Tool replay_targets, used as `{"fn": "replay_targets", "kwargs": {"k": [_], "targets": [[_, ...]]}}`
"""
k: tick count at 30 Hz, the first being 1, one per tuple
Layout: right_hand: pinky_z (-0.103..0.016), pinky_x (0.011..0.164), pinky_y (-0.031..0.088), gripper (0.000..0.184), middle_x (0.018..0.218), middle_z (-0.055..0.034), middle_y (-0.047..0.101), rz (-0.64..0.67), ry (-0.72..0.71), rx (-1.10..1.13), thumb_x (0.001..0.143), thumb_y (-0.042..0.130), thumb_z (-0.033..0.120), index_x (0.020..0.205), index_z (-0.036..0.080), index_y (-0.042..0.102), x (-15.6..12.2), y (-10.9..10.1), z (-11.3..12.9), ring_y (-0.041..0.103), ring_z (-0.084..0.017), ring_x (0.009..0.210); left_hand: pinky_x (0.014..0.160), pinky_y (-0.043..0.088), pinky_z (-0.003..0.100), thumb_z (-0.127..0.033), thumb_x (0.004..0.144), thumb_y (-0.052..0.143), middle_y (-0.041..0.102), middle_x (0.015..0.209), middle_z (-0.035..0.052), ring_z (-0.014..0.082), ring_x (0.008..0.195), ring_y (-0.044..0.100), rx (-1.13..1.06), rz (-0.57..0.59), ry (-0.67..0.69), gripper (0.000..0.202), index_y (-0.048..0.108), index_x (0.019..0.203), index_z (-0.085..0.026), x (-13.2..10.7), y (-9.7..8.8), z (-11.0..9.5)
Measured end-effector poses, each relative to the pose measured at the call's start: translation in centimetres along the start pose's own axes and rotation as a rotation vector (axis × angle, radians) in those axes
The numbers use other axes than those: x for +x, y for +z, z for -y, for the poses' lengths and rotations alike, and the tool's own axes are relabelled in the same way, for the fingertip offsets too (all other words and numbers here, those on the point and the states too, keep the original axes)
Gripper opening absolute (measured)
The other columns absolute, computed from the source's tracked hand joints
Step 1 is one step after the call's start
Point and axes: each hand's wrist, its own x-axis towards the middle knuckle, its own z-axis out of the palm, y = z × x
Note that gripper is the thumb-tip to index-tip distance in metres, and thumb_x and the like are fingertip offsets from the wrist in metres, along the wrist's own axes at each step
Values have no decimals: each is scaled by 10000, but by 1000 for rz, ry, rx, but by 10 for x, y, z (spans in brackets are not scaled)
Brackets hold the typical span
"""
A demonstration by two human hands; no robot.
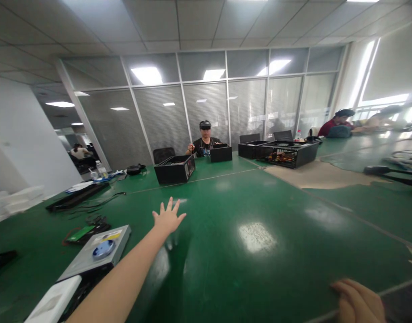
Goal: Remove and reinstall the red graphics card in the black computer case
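Note:
My left hand (pixel 168 216) is stretched far out over the green table (pixel 226 251), fingers spread, holding nothing. A black computer case (pixel 175 169) stands beyond it, well out of touch. My right hand (pixel 357 301) rests at the near right edge of the table with its fingers curled; nothing shows in it. A grey optical drive (pixel 98 253) lies left of my left forearm.
A person sits across the table behind a second black case (pixel 221 153). More open cases (pixel 286 153) stand to the right. Cables and a green circuit board (pixel 81 233) lie at left. Other people sit far right and far left.

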Motion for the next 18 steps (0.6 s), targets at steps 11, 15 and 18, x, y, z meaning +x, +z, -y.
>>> {"fn": "replay_targets", "kwargs": {"k": [11, 15, 18], "targets": [[-489, 1021, 462, 368, 1353, -116, 585, 611, -62, -21, 918, 574, 435, 1226, 248, 654, 64, -27, 46, 570, -307, 1223, 1149, 359, 529, -652, 974, 283, 81, 1704, 93, 327, 1531, 277, -172, 70, 104, 767, 228, 1620, -243, -156, 24, 33], [-512, 1109, 418, 454, 1426, -135, 541, 642, -220, 73, 930, 590, 488, 1310, 240, 586, 176, -24, 77, 515, -317, 1310, 1209, 264, 515, -617, 982, 264, 187, 1690, 84, 277, 1546, 246, -138, 93, 31, 741, 294, 1601, -211, -169, 51, 47], [-512, 1098, 435, 445, 1348, -141, 605, 601, -268, 160, 975, 507, 495, 1317, 218, 581, 270, 0, 91, 554, -317, 1271, 1217, 218, 543, -619, 978, 273, 264, 1669, 65, 279, 1552, 226, -111, 113, 23, 712, 361, 1576, -242, -171, 62, 49]]}}
